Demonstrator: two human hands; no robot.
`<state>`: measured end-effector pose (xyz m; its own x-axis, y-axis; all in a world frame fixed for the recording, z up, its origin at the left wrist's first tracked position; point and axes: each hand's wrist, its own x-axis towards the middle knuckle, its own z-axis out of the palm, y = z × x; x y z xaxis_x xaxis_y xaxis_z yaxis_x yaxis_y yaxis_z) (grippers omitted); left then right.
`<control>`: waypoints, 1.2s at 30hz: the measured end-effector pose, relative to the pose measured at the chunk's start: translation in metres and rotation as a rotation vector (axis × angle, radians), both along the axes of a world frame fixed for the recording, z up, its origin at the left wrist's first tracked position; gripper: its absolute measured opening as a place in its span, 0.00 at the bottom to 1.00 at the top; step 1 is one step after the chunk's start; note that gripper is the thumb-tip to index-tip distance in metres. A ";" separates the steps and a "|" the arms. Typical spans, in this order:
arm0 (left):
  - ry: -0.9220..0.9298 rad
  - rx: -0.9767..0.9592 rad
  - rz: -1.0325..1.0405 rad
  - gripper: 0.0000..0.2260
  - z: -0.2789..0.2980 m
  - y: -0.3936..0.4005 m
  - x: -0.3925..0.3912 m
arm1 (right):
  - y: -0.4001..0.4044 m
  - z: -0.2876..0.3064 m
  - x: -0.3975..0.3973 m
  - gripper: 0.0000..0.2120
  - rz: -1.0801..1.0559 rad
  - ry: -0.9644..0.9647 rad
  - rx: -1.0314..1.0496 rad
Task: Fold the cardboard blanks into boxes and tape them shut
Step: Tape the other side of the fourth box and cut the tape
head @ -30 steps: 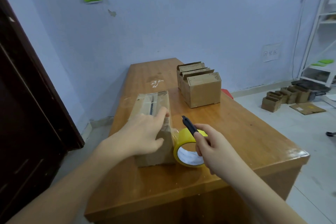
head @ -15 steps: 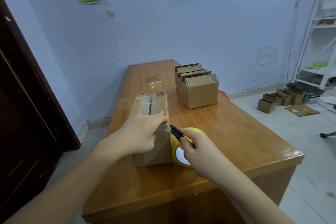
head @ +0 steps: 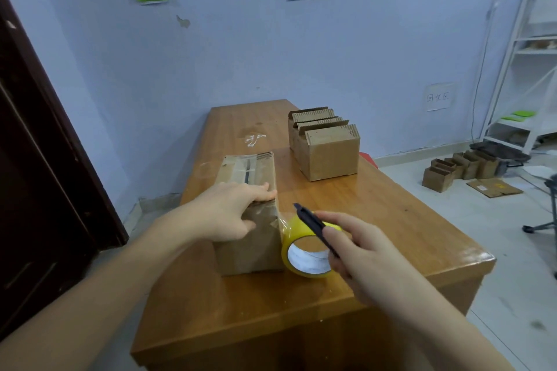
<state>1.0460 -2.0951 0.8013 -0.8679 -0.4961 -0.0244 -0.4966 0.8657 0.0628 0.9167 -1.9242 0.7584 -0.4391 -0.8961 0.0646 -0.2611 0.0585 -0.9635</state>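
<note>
Taping box at near tabletop edge.
Left hand (head: 229,211) flat on cardboard box (head: 250,220); clear film runs to yellow tape roll (head: 304,250) touching its right side; right hand (head: 358,253) grips black cutter (head: 312,224). Bare wood tabletop (head: 407,220) beyond.

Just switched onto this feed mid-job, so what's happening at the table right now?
A person is taping a cardboard box shut on the wooden table. The left hand presses down on the box's top near its right edge. The right hand grips a black utility knife above the yellow tape roll, which stands against the box's right side with a clear strip running up to the box. The strip looks uncut. More folded boxes sit farther back.
</note>
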 end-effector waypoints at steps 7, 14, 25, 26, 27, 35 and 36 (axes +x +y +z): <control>0.052 -0.010 0.008 0.29 -0.004 -0.002 0.001 | -0.007 -0.004 -0.021 0.19 -0.106 -0.196 -0.088; 0.150 -0.071 0.026 0.23 -0.009 -0.001 -0.001 | -0.019 -0.017 -0.049 0.11 -0.173 -0.011 -0.136; 0.204 -0.138 0.024 0.24 -0.019 -0.004 0.000 | -0.060 -0.083 -0.130 0.09 -0.519 0.503 0.338; 0.213 -0.135 0.022 0.24 -0.020 -0.004 0.000 | -0.062 -0.086 -0.132 0.10 -0.543 0.572 0.363; 0.220 -0.134 0.019 0.24 -0.019 -0.004 0.000 | -0.064 -0.087 -0.134 0.11 -0.572 0.641 0.377; 0.230 -0.123 0.021 0.24 -0.019 -0.004 0.000 | -0.072 -0.096 -0.144 0.14 -0.533 0.911 0.579; 0.222 -0.123 0.022 0.25 -0.019 -0.004 0.000 | -0.072 -0.093 -0.142 0.15 -0.527 0.932 0.593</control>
